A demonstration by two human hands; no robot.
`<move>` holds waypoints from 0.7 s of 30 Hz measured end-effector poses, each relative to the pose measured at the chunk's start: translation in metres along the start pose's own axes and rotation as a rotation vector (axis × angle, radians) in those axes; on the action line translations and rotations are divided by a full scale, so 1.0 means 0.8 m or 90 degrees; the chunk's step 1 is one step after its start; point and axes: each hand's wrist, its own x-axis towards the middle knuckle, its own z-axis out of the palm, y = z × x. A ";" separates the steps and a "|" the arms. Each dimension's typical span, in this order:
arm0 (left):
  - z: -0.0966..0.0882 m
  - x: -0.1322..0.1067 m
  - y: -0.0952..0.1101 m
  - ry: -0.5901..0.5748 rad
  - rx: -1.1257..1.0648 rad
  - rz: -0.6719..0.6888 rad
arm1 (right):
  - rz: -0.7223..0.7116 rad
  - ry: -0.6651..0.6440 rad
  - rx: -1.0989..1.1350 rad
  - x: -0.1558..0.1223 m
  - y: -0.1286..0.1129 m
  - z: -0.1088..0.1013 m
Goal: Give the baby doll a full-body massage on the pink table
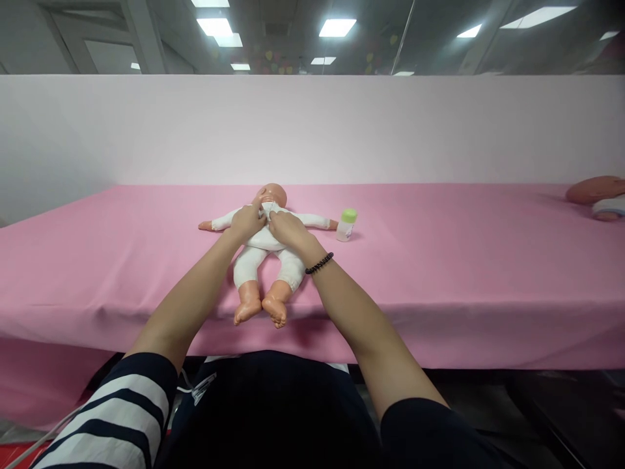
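- White wall, qty 1; several lit panels above.
- Pink-covered table, qty 1.
- Dolls, qty 2: white-suited doll central, feet at near edge; second doll partly visible, far edge, right.
- Left hand, right hand: on white-suited doll's chest, fingers curled; cannot tell whether cloth is pinched.
- Green-capped bottle, qty 1, beside its outstretched arm.

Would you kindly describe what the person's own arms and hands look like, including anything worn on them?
The left hand and right hand are bare. The left sleeve is navy with broad white stripes; the right sleeve shows plain dark navy. Both stop around the elbow. A bracelet of dark, round beads circles the right wrist.
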 end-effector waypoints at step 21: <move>0.011 0.009 -0.009 0.015 0.004 0.008 | 0.006 -0.022 0.031 -0.002 -0.002 -0.007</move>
